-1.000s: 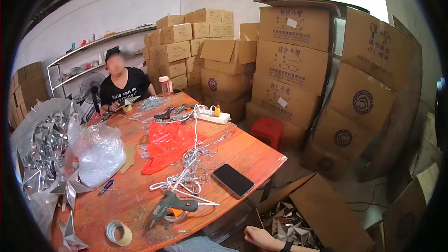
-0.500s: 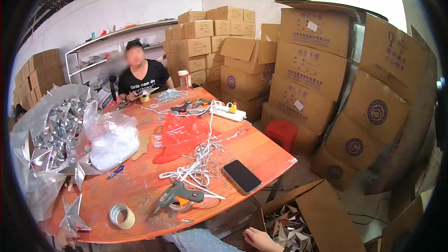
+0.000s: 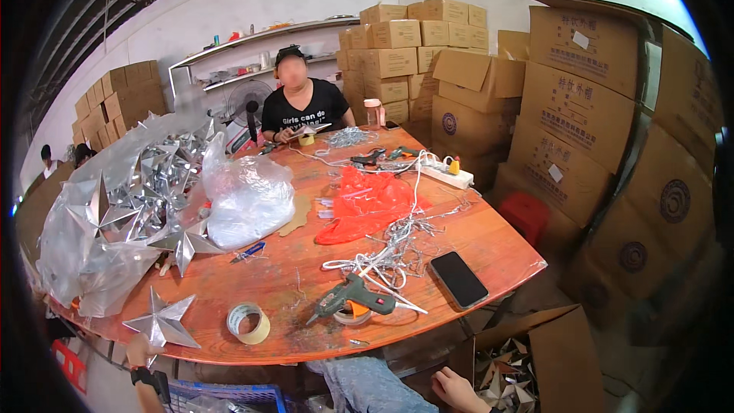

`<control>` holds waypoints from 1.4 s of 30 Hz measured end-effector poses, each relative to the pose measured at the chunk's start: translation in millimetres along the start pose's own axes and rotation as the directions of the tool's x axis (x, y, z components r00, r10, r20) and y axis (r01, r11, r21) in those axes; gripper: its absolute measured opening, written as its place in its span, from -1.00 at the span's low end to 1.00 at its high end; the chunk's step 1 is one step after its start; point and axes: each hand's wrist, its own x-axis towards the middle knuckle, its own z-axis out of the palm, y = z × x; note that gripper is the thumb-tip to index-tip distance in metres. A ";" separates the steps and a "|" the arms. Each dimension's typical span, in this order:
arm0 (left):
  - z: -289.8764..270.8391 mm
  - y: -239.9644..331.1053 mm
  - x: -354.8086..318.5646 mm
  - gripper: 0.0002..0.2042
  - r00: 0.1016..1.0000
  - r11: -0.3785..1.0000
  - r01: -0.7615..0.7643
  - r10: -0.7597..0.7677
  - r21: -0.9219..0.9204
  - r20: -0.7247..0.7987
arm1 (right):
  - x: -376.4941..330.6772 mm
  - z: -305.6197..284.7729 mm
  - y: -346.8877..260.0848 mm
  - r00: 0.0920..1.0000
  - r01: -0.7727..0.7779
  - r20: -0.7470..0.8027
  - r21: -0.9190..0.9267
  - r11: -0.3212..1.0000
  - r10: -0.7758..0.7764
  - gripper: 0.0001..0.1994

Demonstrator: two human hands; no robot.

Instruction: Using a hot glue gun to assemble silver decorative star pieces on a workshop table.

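Observation:
My left hand [image 3: 140,352] is at the near left table edge, its fingers closed on the lower point of a silver five-pointed star [image 3: 162,321]. Part of those fingers is hidden by the star. Low in the middle, my right hand [image 3: 454,388] hovers beside an open carton [image 3: 569,363] of silver stars; its fingers are loosely bent and a little apart, with nothing visible in them. Right of the star stands a tape roll [image 3: 248,323]. A green glue gun [image 3: 350,297] rests farther right, on top of another tape roll.
A big clear bag [image 3: 57,241] of silver stars and a white plastic bag [image 3: 252,206] cover the left. Red netting [image 3: 359,210], silver cords [image 3: 390,248] and a phone [image 3: 459,280] lie rightward. A person [image 3: 306,103] sits opposite. Cartons [image 3: 566,153] are stacked right; a blue crate [image 3: 225,394] is below.
The view has swung left, so everything sits farther right and the blue crate has come into sight. The star at my left hand now shows its face more fully. My right hand's fingers have loosened slightly.

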 end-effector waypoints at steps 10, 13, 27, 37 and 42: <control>-67.3 70.0 -38.0 -0.23 0.969 0.923 0.132 -0.044 -0.360 0.243 | -9.0 4.1 13.7 0.995 -0.079 0.053 -0.093 0.993 0.084 -0.75; -106.7 94.4 -66.6 -0.50 0.965 0.904 0.190 -0.102 -0.382 0.240 | -4.3 9.8 23.6 1.000 0.000 0.021 -0.027 1.000 0.001 -0.88; -159.5 121.3 -154.8 -0.49 0.980 0.819 0.056 -0.154 -0.570 -0.125 | 13.8 -23.5 -24.8 0.998 0.043 0.033 0.231 0.972 -0.052 -0.88; -302.7 259.2 -269.8 -0.45 0.962 0.766 -0.085 0.230 -0.638 0.148 | 40.6 -115.6 -146.1 0.980 -0.018 0.140 0.768 0.640 -0.141 -0.80; -275.2 292.3 -267.2 -0.51 0.831 0.698 -0.551 0.511 -0.457 -0.221 | 56.5 -141.8 -162.6 0.827 -0.253 0.469 0.803 0.540 -0.311 -0.66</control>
